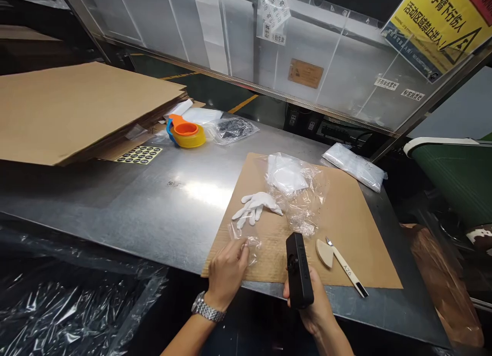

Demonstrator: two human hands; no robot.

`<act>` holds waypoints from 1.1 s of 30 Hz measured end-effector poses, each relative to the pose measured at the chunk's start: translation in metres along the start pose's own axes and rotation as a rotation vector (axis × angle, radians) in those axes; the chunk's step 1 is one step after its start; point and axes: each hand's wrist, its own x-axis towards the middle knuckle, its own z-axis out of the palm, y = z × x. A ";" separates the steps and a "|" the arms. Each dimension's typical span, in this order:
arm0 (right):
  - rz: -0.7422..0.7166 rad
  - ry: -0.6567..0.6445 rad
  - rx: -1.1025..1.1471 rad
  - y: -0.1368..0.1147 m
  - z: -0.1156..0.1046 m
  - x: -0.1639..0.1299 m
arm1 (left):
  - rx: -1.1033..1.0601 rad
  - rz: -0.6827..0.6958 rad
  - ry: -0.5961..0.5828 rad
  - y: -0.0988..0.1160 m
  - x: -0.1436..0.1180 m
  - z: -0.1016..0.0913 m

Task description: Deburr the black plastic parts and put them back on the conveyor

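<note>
My left hand (pixel 228 266) is closed on a small clear plastic bag (pixel 251 245) near the front of a cardboard sheet (pixel 357 217). Upright in my right hand (pixel 317 299) is a black rectangular device (pixel 300 274) with a round, lens-like part on its side; its exact kind I cannot tell. A white glove (pixel 259 204) lies just beyond the bag. Farther back, crumpled clear plastic (pixel 307 207) surrounds a folded white piece (pixel 286 174). To the right of the device are a beige wedge-shaped pad (pixel 325 253) and a white-handled tool marked A26 (pixel 348 269).
Stacked cardboard (pixel 77 104) covers the table's left side. An orange and yellow tape dispenser (pixel 186 133), a sheet of round black stickers (pixel 139 155) and a bag of dark items (pixel 234 129) lie beside it. A white plastic-wrapped packet (pixel 355 166) rests at the back right.
</note>
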 end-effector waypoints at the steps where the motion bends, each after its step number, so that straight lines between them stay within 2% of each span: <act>1: 0.001 -0.015 -0.004 -0.001 0.000 -0.002 | -0.017 -0.012 -0.007 0.001 0.000 0.000; 4: 0.012 -0.146 -0.045 0.000 0.002 -0.009 | -0.075 -0.053 -0.034 0.005 0.001 -0.002; 7: 0.066 -0.356 -0.187 0.006 0.002 -0.013 | -0.152 -0.082 -0.095 0.008 0.003 -0.006; 9: 0.117 -0.425 -0.283 0.011 0.001 -0.012 | -0.217 -0.080 -0.153 0.007 0.005 -0.010; 15: 0.245 -0.273 -0.321 0.017 0.001 0.002 | -0.355 -0.023 -0.278 -0.001 0.009 -0.023; 24: 0.178 -0.189 -0.414 0.021 -0.004 0.011 | -0.287 -0.012 -0.285 -0.004 0.008 -0.027; 29: 0.043 -0.135 -0.614 0.025 -0.007 0.018 | -0.197 0.025 -0.266 0.002 0.000 -0.023; 33: -0.223 -0.098 -0.861 0.023 -0.004 0.021 | -0.101 0.069 -0.206 0.008 -0.009 -0.020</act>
